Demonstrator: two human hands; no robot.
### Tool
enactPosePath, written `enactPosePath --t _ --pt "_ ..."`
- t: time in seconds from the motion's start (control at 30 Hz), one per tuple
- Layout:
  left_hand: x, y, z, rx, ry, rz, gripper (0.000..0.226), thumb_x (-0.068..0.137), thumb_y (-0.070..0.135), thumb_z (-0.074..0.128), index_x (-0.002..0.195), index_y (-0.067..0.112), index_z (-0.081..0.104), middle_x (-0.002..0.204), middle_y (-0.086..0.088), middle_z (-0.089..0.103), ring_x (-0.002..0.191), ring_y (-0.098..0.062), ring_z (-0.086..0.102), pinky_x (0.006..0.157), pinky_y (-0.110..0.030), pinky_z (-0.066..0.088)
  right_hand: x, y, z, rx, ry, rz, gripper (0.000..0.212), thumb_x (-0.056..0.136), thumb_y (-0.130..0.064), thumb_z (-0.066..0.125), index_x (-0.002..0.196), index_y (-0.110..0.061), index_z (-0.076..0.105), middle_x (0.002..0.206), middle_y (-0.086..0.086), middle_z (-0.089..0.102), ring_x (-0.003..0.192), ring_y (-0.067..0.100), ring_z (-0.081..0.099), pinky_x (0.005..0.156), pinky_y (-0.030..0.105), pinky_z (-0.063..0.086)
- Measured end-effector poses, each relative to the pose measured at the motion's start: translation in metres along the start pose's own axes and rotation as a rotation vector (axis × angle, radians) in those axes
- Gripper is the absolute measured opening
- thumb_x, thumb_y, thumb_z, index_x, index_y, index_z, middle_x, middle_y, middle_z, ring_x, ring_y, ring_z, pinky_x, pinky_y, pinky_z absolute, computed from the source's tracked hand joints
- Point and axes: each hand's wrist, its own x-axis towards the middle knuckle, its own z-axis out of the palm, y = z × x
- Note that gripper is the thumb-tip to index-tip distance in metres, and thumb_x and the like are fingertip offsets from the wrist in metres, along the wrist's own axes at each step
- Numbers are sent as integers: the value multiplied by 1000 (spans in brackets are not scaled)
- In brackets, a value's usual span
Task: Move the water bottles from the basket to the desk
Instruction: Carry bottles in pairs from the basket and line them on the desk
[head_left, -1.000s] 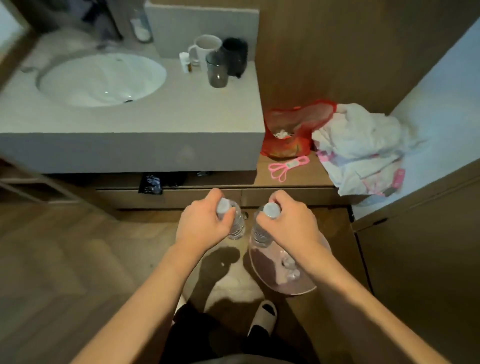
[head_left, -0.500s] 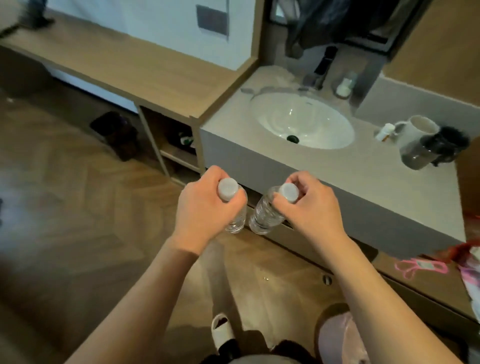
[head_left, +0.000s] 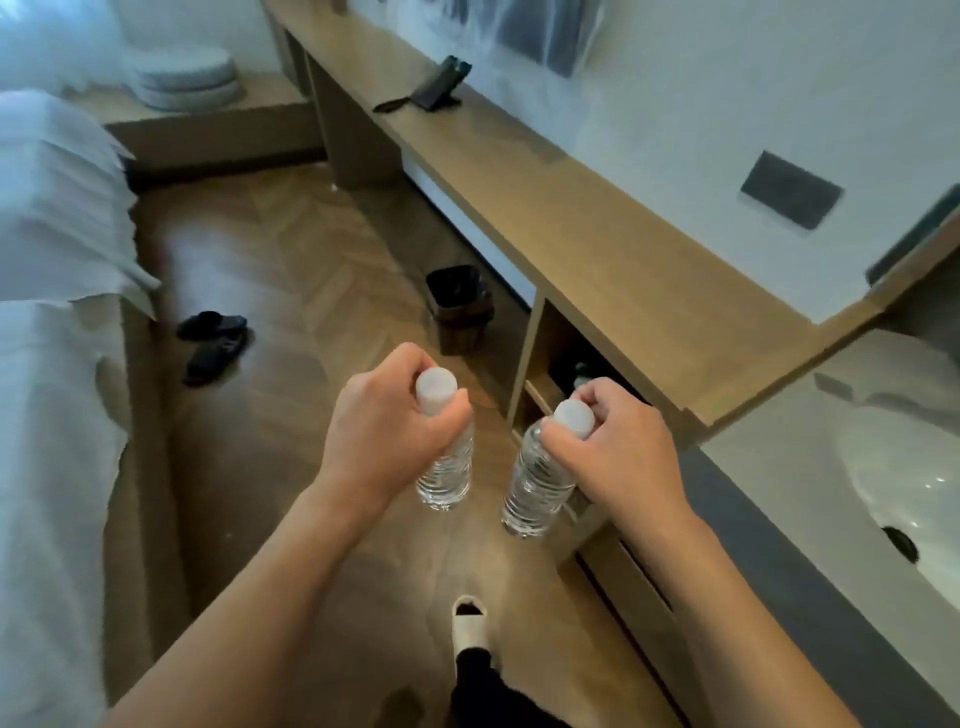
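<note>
**Bottles carried toward the desk**

Turned away from the basket since a second ago; basket now out of view, long light-wood desk (head_left: 587, 228) ahead on the right. Left hand (head_left: 384, 431) clamped on a clear plastic white-capped water bottle (head_left: 445, 467); right hand (head_left: 618, 452) likewise on its twin (head_left: 535, 488). Both hanging upright, near, not yet set down. Dark waste bin (head_left: 460, 306) beside the desk, contents not discernible.

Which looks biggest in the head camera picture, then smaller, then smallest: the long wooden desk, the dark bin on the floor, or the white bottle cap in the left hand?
1. Long wooden desk
2. Dark square waste bin
3. White bottle cap, though it sits nearest the camera, gripped by the left hand.
</note>
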Motion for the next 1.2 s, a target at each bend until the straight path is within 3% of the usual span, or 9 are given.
enactPosePath --t 0.1,0.23,0.43,0.9,1.2 --pt "60 -31 -21 56 55 -69 25 73 37 74 77 22 55 65 7 60 62 -11 57 58 -32 47 66 -35 34 -5 -73 -75 26 73 -46 70 84 -27 56 75 -10 59 71 10 59 61 35 54" --pt "140 -69 -48 63 172 -171 23 72 35 75 75 23 55 65 9 60 63 -8 58 60 -27 44 151 -84 77 19 -114 -129 26 73 -45 70 84 -27 55 72 -9 61 69 13 60 65 42 55" --pt "257 -141 -81 81 214 -218 25 72 37 75 75 24 54 65 10 60 66 -9 59 61 -30 47 265 -158 149 51 -143 -149 24 73 -43 69 82 -26 55 72 -9 61 68 11 60 61 38 54" --pt "518 -266 -124 30 136 -179 20 76 35 73 78 25 56 68 10 63 66 -8 60 58 -25 46 486 -281 269 78 -80 -114 25 70 -44 68 79 -25 56 70 -7 62 68 13 61 60 42 55" --pt "682 -330 -113 45 138 -229 22 77 41 73 80 27 56 69 10 63 66 -13 61 64 -38 54 657 -322 333 123 -128 -152 25 69 -44 70 78 -26 55 69 -8 64 64 13 60 59 39 55"
